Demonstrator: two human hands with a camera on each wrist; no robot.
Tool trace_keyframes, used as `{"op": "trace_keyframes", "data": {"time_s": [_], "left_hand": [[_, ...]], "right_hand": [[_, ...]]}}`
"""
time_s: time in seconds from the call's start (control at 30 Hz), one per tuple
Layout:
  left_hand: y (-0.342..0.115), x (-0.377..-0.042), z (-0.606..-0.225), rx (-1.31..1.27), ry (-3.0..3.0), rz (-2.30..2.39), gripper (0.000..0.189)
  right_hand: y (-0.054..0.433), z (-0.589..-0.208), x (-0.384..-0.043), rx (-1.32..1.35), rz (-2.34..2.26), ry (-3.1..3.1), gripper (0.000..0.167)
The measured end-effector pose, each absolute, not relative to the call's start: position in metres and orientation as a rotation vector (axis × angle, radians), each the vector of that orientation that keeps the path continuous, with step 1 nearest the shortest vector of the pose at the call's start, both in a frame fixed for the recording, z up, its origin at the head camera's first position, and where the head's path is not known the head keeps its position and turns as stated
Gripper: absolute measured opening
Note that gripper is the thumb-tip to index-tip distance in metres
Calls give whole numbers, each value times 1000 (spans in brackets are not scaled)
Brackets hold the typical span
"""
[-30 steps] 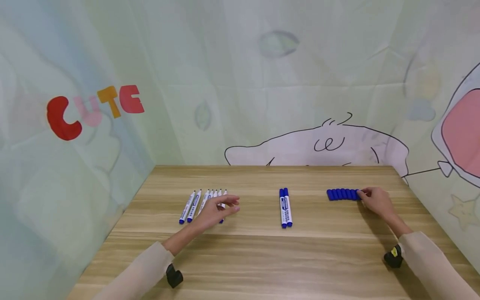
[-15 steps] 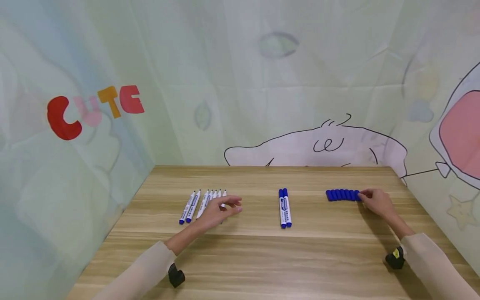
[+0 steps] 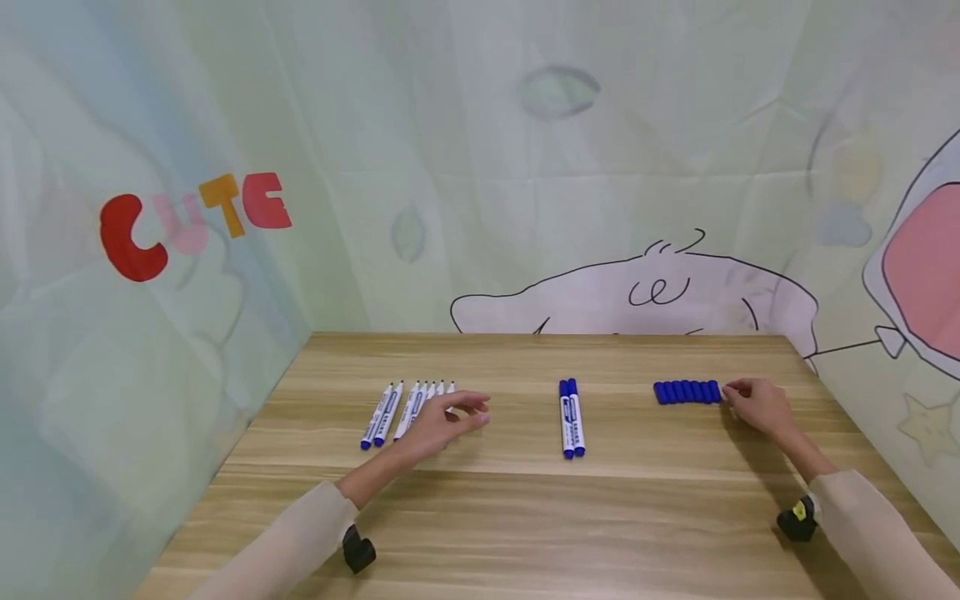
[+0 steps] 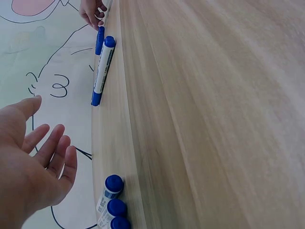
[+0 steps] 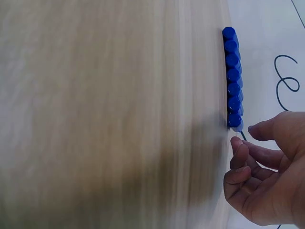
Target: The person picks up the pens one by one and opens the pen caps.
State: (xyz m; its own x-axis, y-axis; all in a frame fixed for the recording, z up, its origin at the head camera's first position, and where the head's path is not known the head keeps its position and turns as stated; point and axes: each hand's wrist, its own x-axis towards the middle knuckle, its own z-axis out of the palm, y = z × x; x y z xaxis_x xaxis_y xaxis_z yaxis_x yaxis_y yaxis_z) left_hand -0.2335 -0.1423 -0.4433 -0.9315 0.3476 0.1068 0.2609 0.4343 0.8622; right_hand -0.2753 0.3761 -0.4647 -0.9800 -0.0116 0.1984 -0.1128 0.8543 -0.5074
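A row of blue marker caps [image 3: 686, 392] lies side by side at the right of the table. My right hand [image 3: 759, 405] is at the row's right end, thumb and index finger parted with nothing between them; in the right wrist view those fingertips sit just off the end cap [image 5: 234, 120]. Over the uncapped white markers [image 3: 408, 410] at the left hovers my left hand [image 3: 438, 425], fingers relaxed and holding nothing. It hides the lower parts of several markers. Two capped blue markers [image 3: 573, 417] lie together between the hands.
The wooden table [image 3: 525, 525] ends at a printed cloth backdrop [image 3: 360, 258] behind and at both sides. A small black device [image 3: 798, 518] sits at the right cuff, and a similar black device [image 3: 358, 550] at the left.
My right fingertips have come slightly away to the right from the end cap. The left hand has drifted a little to the right. Caps and markers keep their places.
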Motion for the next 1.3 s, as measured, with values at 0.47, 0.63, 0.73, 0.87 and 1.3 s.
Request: {"op": "trace_keyframes", "data": {"time_s": [0.47,0.63,0.73,0.87,1.3], "left_hand": [[-119,-241,-447,610,2545,1548,41],[-113,-242,-447,609,2558,1542,41],[-108,-243,-445,620,2563,1532,42],[-100,-246,-446,625,2566,1533,43],[-61,-257,-456,495,2542,1556,44]], "right_hand": [[376,-441,-251,172,832,-2848,33],[366,-429,-245,199,887,-2850,39],[358,-424,-244,235,903,-2845,40],[345,-417,-242,334,942,-2813,37],[300,-414,-234,586,1112,-2797,38]]}}
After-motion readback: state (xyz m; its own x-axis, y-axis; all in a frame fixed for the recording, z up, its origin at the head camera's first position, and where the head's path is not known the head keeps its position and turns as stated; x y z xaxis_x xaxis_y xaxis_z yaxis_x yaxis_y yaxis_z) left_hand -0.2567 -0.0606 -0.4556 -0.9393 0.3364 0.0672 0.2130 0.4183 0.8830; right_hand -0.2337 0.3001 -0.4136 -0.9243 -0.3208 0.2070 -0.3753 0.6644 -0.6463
